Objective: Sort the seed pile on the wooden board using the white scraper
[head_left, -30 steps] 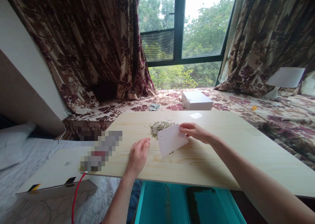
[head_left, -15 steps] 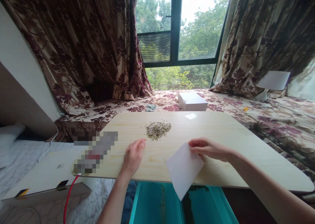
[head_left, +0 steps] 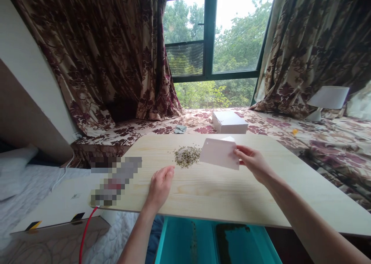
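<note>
Counts: 1 card, 1 pile of small green grains (too many to count, a few strays round its edge), 2 hands, 1 table, 1 teal bin with two compartments in view.

Right hand: closed in a pinch on the card's right edge, thumb and fingers gripping it. Card was white, tilted, at frame centre, just right of the pile, its left edge close to the grains; whether the two touched was unclear. Small dot or hole near its upper left corner.

Left hand: lower centre-left, just beside the pile at its near left. Fingers together and bent, palm hidden, so couldn't tell how far open or whether it held anything.

Pile sat on the table, about mid-frame. Bin was at bottom centre, below the table's near edge: thin streak of bits in the left compartment, dark patch in the right, contents not readable.

Background: 1 white box and 1 crumpled cloth beyond the table's far edge, 1 lamp and 1 small orange item at right, 1 pillow at left. 1 red cable ran down the lower left from a pixelated patch on the table.
</note>
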Demonstrator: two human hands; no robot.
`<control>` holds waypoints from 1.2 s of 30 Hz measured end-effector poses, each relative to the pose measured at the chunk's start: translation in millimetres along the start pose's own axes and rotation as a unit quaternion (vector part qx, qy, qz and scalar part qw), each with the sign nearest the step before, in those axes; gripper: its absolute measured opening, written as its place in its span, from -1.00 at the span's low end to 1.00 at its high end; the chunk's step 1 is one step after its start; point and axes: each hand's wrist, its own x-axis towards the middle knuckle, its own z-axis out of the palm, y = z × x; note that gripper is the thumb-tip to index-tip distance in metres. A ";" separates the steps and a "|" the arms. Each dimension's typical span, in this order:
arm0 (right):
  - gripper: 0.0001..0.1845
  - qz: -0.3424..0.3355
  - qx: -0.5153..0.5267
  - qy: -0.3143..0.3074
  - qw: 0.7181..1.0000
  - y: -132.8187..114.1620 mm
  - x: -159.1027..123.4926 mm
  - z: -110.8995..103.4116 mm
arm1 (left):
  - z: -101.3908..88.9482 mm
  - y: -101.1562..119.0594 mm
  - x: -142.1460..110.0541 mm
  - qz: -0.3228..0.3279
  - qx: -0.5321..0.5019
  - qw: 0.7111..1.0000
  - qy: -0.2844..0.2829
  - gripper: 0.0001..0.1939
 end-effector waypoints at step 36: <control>-0.65 -0.003 -0.039 0.091 0.995 29.3 -5.5 31.2 | -0.3 -0.6 0.5 -0.006 0.006 1.000 -0.007 -0.64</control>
